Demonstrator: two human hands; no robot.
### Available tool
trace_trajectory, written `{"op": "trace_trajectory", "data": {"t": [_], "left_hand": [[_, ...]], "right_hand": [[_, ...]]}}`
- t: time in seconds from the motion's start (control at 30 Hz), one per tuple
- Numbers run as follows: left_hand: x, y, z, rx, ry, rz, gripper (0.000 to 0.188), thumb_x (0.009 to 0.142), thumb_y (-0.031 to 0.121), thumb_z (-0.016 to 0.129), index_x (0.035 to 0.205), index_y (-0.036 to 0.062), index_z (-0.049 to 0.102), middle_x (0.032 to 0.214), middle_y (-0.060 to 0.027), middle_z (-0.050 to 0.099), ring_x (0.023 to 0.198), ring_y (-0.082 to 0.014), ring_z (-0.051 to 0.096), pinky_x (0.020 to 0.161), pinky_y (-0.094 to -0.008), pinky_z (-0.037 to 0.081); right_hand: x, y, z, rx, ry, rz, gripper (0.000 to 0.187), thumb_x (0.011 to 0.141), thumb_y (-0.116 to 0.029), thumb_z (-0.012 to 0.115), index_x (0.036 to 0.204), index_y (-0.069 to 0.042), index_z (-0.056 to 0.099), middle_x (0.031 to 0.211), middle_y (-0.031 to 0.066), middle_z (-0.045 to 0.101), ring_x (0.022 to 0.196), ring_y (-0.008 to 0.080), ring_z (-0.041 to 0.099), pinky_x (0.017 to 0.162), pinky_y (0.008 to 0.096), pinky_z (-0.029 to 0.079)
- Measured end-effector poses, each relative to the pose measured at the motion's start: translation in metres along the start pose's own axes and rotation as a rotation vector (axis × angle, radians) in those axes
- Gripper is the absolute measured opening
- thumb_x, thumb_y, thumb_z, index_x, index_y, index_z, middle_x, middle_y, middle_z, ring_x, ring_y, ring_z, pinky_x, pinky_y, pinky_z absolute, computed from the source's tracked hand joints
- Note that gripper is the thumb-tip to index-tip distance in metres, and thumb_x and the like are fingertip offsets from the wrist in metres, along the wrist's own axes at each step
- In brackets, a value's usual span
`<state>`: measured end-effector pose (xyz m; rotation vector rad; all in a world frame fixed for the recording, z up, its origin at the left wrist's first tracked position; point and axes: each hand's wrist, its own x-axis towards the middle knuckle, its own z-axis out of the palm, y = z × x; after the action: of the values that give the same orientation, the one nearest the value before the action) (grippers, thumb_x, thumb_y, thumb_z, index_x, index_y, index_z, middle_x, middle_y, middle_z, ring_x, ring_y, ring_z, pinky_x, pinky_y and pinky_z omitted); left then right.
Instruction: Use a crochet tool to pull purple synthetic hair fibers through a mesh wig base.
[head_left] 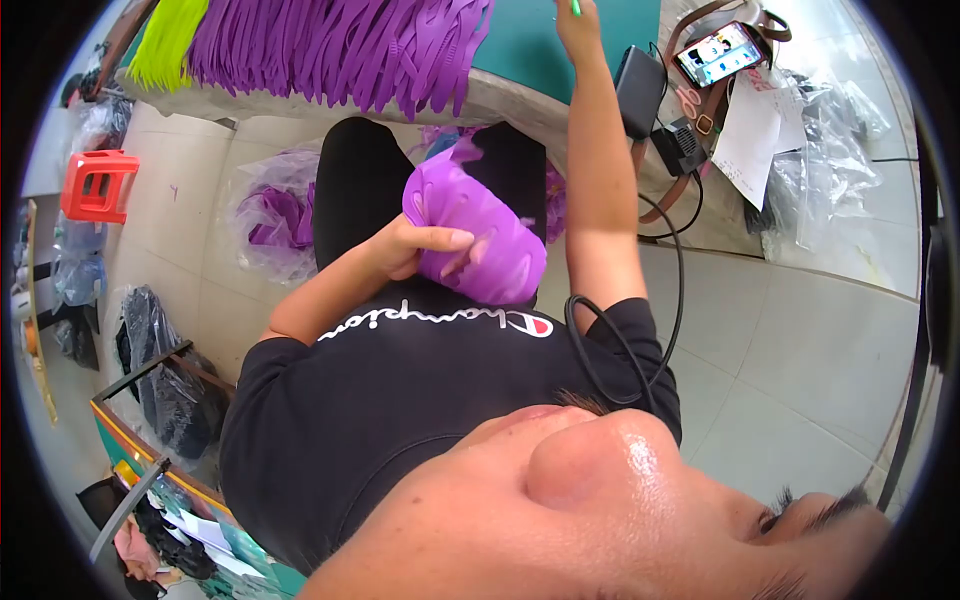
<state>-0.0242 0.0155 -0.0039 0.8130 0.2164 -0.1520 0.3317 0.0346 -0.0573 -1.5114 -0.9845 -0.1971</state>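
My left hand [408, 245] grips a curled, flexible purple sheet [485, 240], which looks like soft rubber, above my lap. The thumb lies over it, and part of the sheet is smeared by motion. My right arm reaches forward over the table, and my right hand [578, 30] is partly cut off by the upper edge. A slim bright green thing [576, 8] shows between its fingers; its kind cannot be made out. Left of that hand, many long purple strips [340, 50] hang over the table's near edge. Beside them lies a bunch of yellow-green strips [165, 45].
The table carries a green mat [535, 50]. To the right are a black power bank-like box [640, 92], a lit phone [718, 55], paper [750, 135] and a black cable [680, 290]. A plastic bag with purple pieces [275, 215] and a red stool [100, 187] stand left.
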Motion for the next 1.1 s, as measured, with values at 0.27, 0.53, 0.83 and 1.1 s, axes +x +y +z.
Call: {"op": "trace_trajectory", "data": {"t": [0.27,0.53,0.83,1.1], "left_hand": [[0.014,0.005,-0.007,-0.001,-0.154,0.025,0.021,0.075,0.018,0.068,0.086,0.0002,0.065,0.076,-0.0077,0.065,0.06,-0.0137,0.056,0.057,-0.0242,0.044],[-0.009,0.003,-0.01,-0.025,-0.159,0.054,0.014,0.075,0.012,0.067,0.079,-0.0009,0.064,0.075,-0.0068,0.064,0.063,-0.0129,0.056,0.059,-0.0236,0.041],[-0.012,-0.005,0.004,0.021,0.161,0.336,0.014,0.075,0.014,0.067,0.079,0.0007,0.064,0.073,-0.0059,0.063,0.058,-0.0113,0.053,0.054,-0.0228,0.039],[-0.012,0.008,0.008,0.149,-0.205,0.15,0.013,0.077,0.013,0.066,0.084,0.0015,0.065,0.076,-0.0047,0.064,0.071,-0.0134,0.057,0.068,-0.0254,0.043]], "right_hand": [[0.01,0.08,-0.013,-0.045,-0.329,0.3,0.031,0.091,-0.029,0.055,0.085,0.0,0.066,0.067,0.0061,0.066,0.054,0.0154,0.053,0.056,0.0317,0.046],[-0.044,-0.132,-0.105,0.155,-0.141,0.6,0.055,0.092,-0.05,0.05,0.072,0.0,0.062,0.065,0.0093,0.064,0.047,0.011,0.053,0.046,0.0264,0.042],[-0.017,-0.113,-0.061,-0.804,-0.226,0.118,0.05,0.094,-0.049,0.04,0.082,-0.007,0.065,0.073,0.0197,0.063,0.073,0.0422,0.06,0.064,0.0478,0.047],[0.019,-0.028,-0.037,-0.235,-0.201,-0.099,0.039,0.097,-0.032,0.045,0.084,0.001,0.061,0.074,0.0185,0.063,0.066,0.0244,0.061,0.06,0.0345,0.045]]}}
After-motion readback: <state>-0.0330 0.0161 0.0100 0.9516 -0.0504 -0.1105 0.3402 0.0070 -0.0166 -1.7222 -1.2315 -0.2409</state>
